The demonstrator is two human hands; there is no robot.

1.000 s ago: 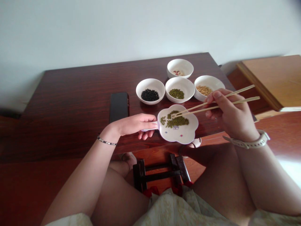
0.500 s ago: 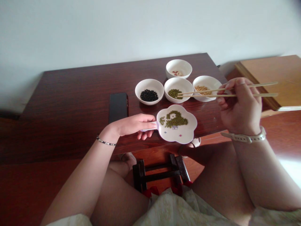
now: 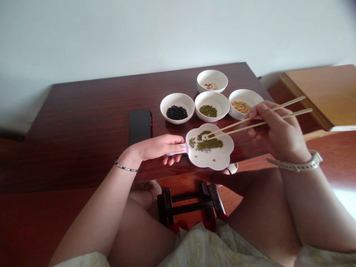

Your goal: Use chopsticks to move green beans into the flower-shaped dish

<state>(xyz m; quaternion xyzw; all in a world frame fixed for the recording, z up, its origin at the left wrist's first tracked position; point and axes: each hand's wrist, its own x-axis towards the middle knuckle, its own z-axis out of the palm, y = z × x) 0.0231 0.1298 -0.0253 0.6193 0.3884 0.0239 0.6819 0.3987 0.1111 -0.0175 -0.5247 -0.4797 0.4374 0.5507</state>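
My right hand (image 3: 274,129) grips a pair of wooden chopsticks (image 3: 261,118), whose tips rest among the green beans (image 3: 208,142) in a white flower-shaped dish (image 3: 214,157) at the table's near edge. My left hand (image 3: 161,148) holds the dish's short handle, fingers curled round it. Behind the dish stand white bowls: one with black beans (image 3: 177,112), one with green beans (image 3: 211,110), one with yellow beans (image 3: 241,106), and a farther one with a few pinkish beans (image 3: 211,86).
A black phone (image 3: 140,126) lies flat on the dark wooden table (image 3: 91,111), left of the bowls. A light wooden board (image 3: 325,92) sits at the right. A small dark wooden stool (image 3: 189,202) stands under the table edge between my knees.
My right hand carried the chopsticks from the dish up to the green bean bowl, then brought them back down; the tips are in the dish again. My left hand stayed still.
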